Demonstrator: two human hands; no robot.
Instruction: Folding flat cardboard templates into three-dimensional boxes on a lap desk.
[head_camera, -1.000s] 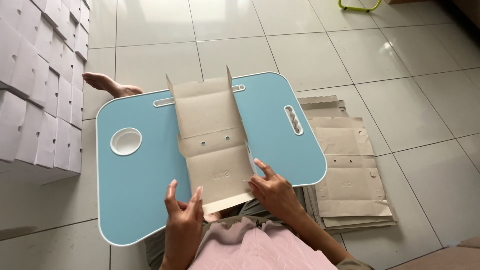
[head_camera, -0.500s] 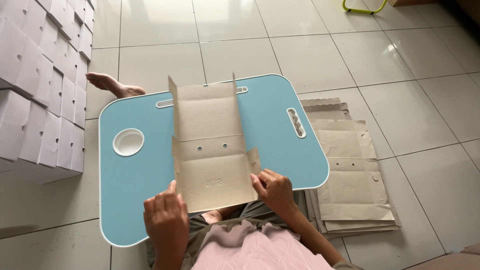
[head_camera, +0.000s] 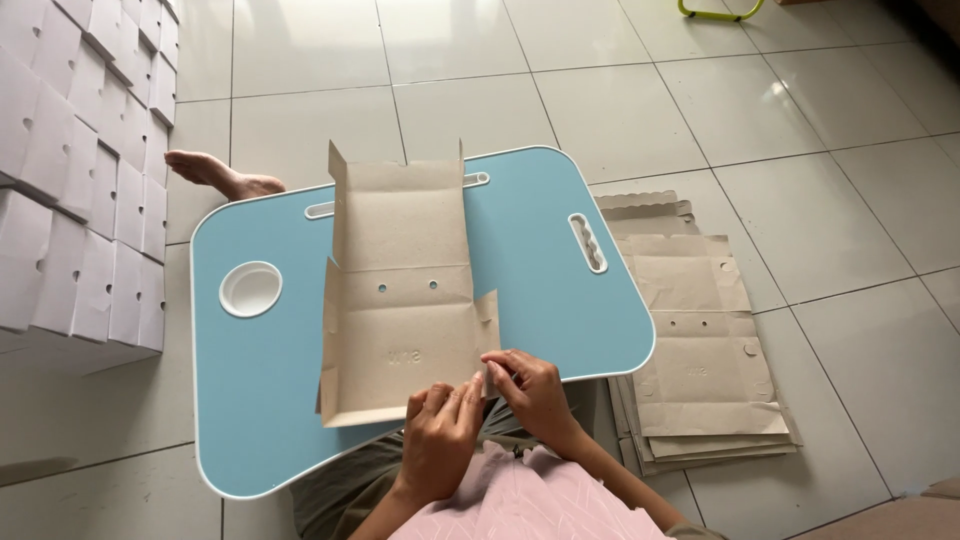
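Two hands work the near edge of one flat cardboard blank (head_camera: 405, 300) lying on a light-blue lap surface (head_camera: 560, 320). Far left, stacked white boxes (head_camera: 80, 180) line the tiled floor (head_camera: 620, 110); a bare foot (head_camera: 215, 172) shows beyond the surface's far left corner, and a round cup recess (head_camera: 250, 289) sits in its left part. Blank's long axis runs away from the person, side flaps raised, two small holes across its middle. Left hand (head_camera: 440, 430) is closed over the near right corner, fingers on top. Right hand (head_camera: 530, 390), just beside it, pinches the small side tab (head_camera: 487, 325) at the blank's right edge. Blank extends forward and left from both hands; neither is clearly nearer. Right of the surface, a pile of flat blanks (head_camera: 700, 330) rests on the floor.
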